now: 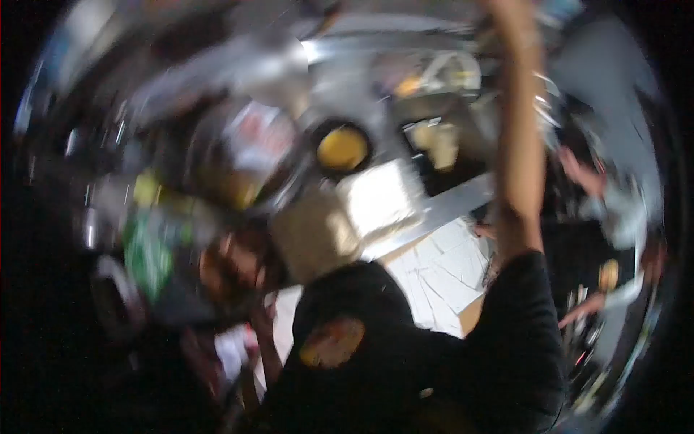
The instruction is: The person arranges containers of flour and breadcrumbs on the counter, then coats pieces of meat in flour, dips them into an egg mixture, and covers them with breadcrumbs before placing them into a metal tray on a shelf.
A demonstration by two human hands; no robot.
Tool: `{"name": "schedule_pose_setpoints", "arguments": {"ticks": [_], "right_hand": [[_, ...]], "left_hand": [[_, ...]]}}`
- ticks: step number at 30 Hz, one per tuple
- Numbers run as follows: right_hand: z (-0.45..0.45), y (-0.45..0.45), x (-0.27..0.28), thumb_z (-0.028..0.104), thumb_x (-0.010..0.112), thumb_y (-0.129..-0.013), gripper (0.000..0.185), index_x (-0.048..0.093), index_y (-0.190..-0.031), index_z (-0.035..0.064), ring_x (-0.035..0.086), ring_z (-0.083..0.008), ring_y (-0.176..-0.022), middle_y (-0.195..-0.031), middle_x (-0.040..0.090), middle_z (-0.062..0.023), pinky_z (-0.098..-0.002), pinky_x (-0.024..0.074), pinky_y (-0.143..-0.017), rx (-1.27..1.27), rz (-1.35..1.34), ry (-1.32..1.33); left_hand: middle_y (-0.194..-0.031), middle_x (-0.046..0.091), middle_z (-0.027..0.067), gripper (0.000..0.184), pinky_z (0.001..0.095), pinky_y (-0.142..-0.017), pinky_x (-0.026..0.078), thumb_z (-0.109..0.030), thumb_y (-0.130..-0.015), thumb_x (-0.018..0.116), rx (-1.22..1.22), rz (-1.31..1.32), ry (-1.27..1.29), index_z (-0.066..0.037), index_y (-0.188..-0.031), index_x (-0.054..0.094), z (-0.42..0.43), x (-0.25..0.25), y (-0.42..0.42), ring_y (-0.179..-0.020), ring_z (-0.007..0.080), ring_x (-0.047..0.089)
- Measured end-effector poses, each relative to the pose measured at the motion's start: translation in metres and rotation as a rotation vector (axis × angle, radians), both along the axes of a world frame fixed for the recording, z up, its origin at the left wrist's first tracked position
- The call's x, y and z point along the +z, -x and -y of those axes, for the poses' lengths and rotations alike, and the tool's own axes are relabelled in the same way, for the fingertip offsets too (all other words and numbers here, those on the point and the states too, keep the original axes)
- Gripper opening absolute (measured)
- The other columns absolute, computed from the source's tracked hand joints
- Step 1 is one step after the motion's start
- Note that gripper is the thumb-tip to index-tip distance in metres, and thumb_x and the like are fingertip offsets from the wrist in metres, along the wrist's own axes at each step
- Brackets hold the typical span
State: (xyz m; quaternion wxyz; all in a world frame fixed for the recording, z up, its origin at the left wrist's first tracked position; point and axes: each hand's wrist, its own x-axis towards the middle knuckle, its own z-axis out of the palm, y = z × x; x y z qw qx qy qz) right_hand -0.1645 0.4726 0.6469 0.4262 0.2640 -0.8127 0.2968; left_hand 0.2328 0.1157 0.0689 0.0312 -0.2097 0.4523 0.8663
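Observation:
My right arm, bare below a black sleeve, reaches straight up the right side of the view. Its hand runs past the top edge, so its fingers do not show. My left hand cannot be made out; the lower left is dark and smeared. Left of the arm lies a dark tray with pale, creamy-looking pieces. Beside it is a round dark pan filled with something yellow. A bright white square slab or package sits nearer my body, next to a brownish box-like block.
White sheets lie by my right sleeve. Another person's hands show at the right, beside a dark surface. A green bag stands left. A blurred forearm at lower left may be a co-worker's. A reddish-white package lies upper left.

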Motion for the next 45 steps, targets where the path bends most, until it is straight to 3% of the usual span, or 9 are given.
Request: {"name": "schedule_pose_setpoints", "arguments": {"ticks": [7, 12, 20, 23, 34, 37, 38, 40, 45], "right_hand": [[0.045, -0.164, -0.248, -0.002, 0.065, -0.077, 0.006, 0.062, -0.081, -0.0006, 0.059, -0.0133, -0.078, -0.086, 0.063, -0.0058, -0.0269, 0.0482, -0.072, 0.307, 0.952, 0.198], [0.084, -0.231, -0.442, 0.013, 0.068, -0.078, 0.027, 0.064, -0.104, 0.0065, 0.064, -0.0168, -0.083, -0.097, 0.067, -0.0095, -0.0298, 0.0507, -0.071, 0.283, 1.422, -0.105], [0.211, -0.216, -0.490, 0.022, 0.061, -0.082, 0.021, 0.064, -0.099, 0.0104, 0.061, -0.0287, -0.084, -0.093, 0.065, -0.0119, -0.0404, 0.0483, -0.073, 0.494, 0.802, -0.434], [0.246, -0.204, -0.484, 0.020, 0.056, -0.083, 0.023, 0.063, -0.103, 0.0120, 0.060, -0.0323, -0.085, -0.092, 0.064, -0.0133, -0.0428, 0.0474, -0.074, 0.312, 0.900, -0.999], [0.283, -0.156, -0.523, 0.011, 0.046, -0.083, 0.024, 0.055, -0.105, 0.0053, 0.054, -0.0363, -0.100, -0.108, 0.055, -0.0177, -0.0456, 0.0440, -0.083, 0.279, 0.648, -1.117], [0.277, -0.153, -0.560, 0.011, 0.046, -0.084, 0.023, 0.057, -0.103, 0.0067, 0.053, -0.0361, -0.101, -0.108, 0.055, -0.0169, -0.0445, 0.0443, -0.082, 0.187, 0.407, -0.836], [0.277, -0.154, -0.548, 0.011, 0.046, -0.084, 0.023, 0.057, -0.103, 0.0067, 0.053, -0.0361, -0.101, -0.108, 0.055, -0.0169, -0.0445, 0.0443, -0.082, 0.184, 0.408, -0.838], [0.280, -0.159, -0.509, 0.019, 0.049, -0.086, 0.019, 0.063, -0.094, 0.0082, 0.059, -0.0308, -0.091, -0.098, 0.061, -0.0159, -0.0422, 0.0470, -0.074, 0.357, 0.292, -0.887], [0.291, -0.155, -0.511, 0.051, 0.059, -0.078, 0.041, 0.064, -0.072, 0.0108, 0.059, -0.0287, -0.070, -0.073, 0.062, -0.0103, -0.0411, 0.0460, -0.061, 0.366, 0.719, -0.742]], "left_hand": [[-0.116, 0.053, 0.0154, 0.034, 0.0469, -0.088, 0.051, -0.031, -0.096, 0.044, 0.157, 0.178, -0.070, -0.003, -0.116, 0.043, 0.001, 0.006, -0.011, -0.100, 0.0347, 0.059], [-0.111, 0.052, 0.0159, 0.041, 0.0408, -0.081, 0.055, -0.029, -0.095, 0.044, 0.237, 0.263, -0.098, -0.003, -0.126, 0.036, 0.002, 0.001, -0.009, -0.095, 0.0295, 0.062], [-0.108, 0.053, 0.0147, 0.047, 0.0369, -0.076, 0.058, -0.030, -0.092, 0.050, 0.259, 0.060, -0.047, -0.003, -0.128, 0.035, -0.002, 0.021, -0.011, -0.090, 0.0276, 0.064], [-0.106, 0.055, 0.0141, 0.048, 0.0372, -0.073, 0.059, -0.028, -0.089, 0.055, 0.343, 0.161, -0.123, -0.003, -0.127, 0.037, -0.001, 0.033, -0.004, -0.084, 0.0281, 0.066], [-0.104, 0.056, 0.0145, 0.039, 0.0411, -0.052, 0.061, -0.001, -0.078, 0.061, 0.401, 0.035, -0.179, 0.000, -0.113, 0.045, -0.003, -0.045, -0.010, -0.083, 0.0292, 0.065], [-0.107, 0.058, 0.0188, 0.053, 0.0374, -0.063, 0.060, -0.030, -0.088, 0.058, 0.341, 0.129, -0.058, -0.002, -0.127, 0.036, -0.005, -0.037, -0.005, -0.073, 0.0289, 0.067], [-0.105, 0.057, 0.0167, 0.044, 0.0405, -0.059, 0.061, -0.014, -0.083, 0.059, 0.417, 0.130, -0.176, -0.001, -0.121, 0.040, -0.004, -0.028, -0.004, -0.078, 0.0293, 0.066], [-0.104, 0.056, 0.0146, 0.039, 0.0435, -0.055, 0.061, 0.002, -0.078, 0.059, 0.484, 0.132, -0.297, 0.000, -0.114, 0.045, -0.005, -0.026, -0.004, -0.083, 0.0297, 0.065], [-0.107, 0.058, 0.0200, 0.052, 0.0422, -0.063, 0.060, -0.024, -0.089, 0.056, 0.315, 0.118, -0.140, -0.007, -0.132, 0.030, -0.001, -0.014, -0.004, -0.075, 0.0313, 0.066]]}}
